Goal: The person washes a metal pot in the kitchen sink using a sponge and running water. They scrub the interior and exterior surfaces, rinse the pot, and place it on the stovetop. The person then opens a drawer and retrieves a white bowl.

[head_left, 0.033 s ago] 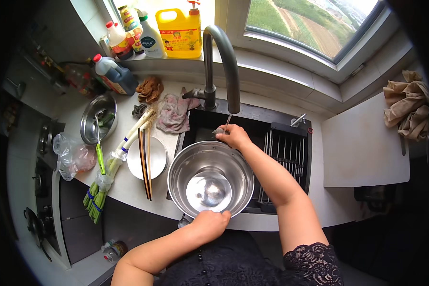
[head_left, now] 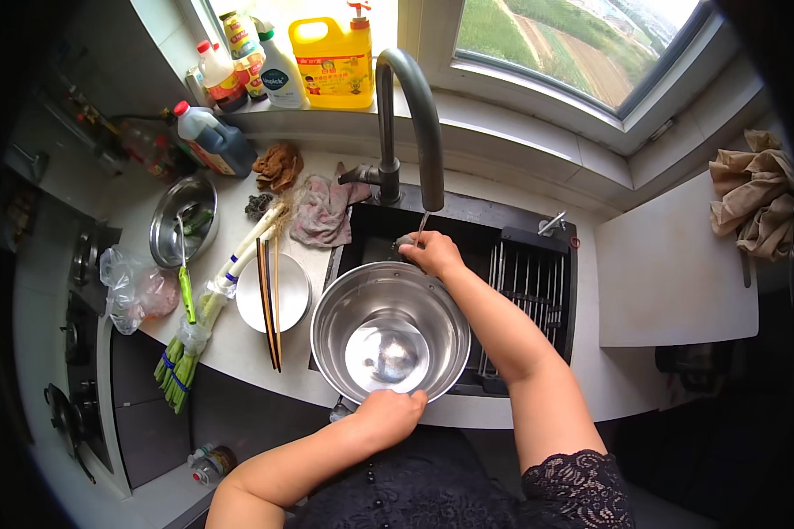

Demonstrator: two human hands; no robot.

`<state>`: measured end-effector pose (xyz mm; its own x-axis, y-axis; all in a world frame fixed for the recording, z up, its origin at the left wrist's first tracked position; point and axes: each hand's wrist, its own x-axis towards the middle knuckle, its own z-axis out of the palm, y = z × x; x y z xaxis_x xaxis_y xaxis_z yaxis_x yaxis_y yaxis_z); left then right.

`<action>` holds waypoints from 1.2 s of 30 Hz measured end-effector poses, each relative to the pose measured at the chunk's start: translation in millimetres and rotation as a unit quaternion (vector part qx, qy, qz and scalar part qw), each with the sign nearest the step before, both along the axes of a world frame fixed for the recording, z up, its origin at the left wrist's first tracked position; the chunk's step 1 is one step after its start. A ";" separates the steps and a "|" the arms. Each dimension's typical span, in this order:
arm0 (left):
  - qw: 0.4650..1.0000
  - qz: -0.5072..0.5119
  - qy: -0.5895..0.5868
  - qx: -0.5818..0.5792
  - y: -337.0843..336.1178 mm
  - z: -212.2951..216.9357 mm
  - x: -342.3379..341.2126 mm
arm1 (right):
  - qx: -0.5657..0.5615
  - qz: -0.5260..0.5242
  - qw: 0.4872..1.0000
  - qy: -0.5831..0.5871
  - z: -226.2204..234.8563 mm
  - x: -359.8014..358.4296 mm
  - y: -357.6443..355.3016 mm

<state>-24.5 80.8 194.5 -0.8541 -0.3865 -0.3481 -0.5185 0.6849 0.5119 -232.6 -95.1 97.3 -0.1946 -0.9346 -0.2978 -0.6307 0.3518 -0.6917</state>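
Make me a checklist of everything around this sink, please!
Surface: pale counter with a dark sink set in it.
Job's things: steel bowl over the sink, a little water in its bottom; thin stream runs from the tap.
Clutter: plate with chopsticks across it, leeks, small steel basin, plastic bag, rags, bottles on the sill, white board.
Fingers: left hand grips the bowl's near rim; right hand is at the far rim under the stream.
Cables: nothing seen.
Surroundings: window above, stove to the left, crumpled cloth far right.
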 end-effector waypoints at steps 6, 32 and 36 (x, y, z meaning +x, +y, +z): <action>1.000 -0.008 -0.013 -0.001 5.7 1.5 0.9 | 0.024 -0.109 0.987 -0.119 -46.5 -17.6 -13.8; 0.999 0.007 0.011 -0.031 15.2 0.6 3.1 | -0.007 -0.103 0.992 -0.065 -7.3 -6.3 12.0; 1.000 0.009 0.006 -0.023 14.7 2.0 1.9 | 0.026 -0.123 0.964 -0.236 -33.3 -21.0 5.8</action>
